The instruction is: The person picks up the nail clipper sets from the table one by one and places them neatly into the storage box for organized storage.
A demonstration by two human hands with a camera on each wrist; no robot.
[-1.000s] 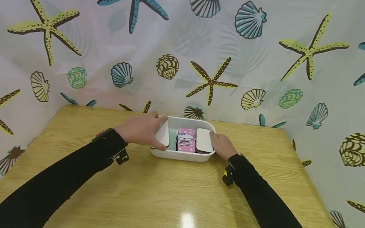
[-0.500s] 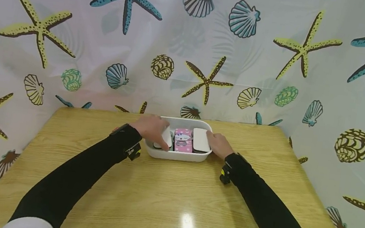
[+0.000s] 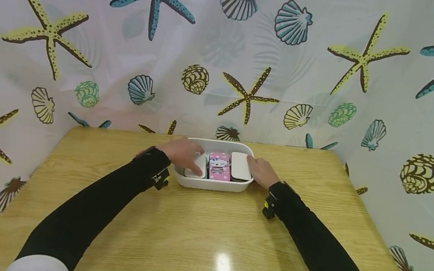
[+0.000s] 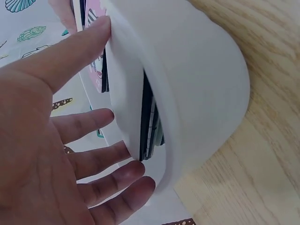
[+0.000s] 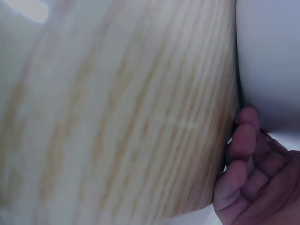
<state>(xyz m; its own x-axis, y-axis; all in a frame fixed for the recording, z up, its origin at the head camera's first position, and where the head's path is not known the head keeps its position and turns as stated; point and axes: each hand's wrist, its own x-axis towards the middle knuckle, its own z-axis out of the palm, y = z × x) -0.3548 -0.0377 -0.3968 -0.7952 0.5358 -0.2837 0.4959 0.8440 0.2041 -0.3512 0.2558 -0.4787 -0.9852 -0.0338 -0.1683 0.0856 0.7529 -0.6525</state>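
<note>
A white oval-ended bin (image 3: 212, 184) stands near the back of the table. At its left end lies a white-topped rectangular block (image 3: 196, 166), whose side shows dark layers in the left wrist view. My left hand (image 3: 184, 152) is over this block, fingers spread and loosely bent, the thumb (image 4: 86, 44) touching its near edge. In the middle of the bin is a pink block (image 3: 219, 167) with a cartoon animal. Another white-topped block (image 3: 240, 167) lies at the right end. My right hand (image 3: 264, 173) holds the bin's right end, its fingertips (image 5: 243, 140) curled low against the outside wall.
The bin stands on a wood-grain table (image 3: 204, 230), close to its back edge. A curtain (image 3: 160, 64) printed with starfish and shells hangs behind and along both sides.
My left hand has moved slightly right, and the left white-topped block it held tilted now lies flatter in the bin, covering most of a green item. The right hand stays on the bin.
</note>
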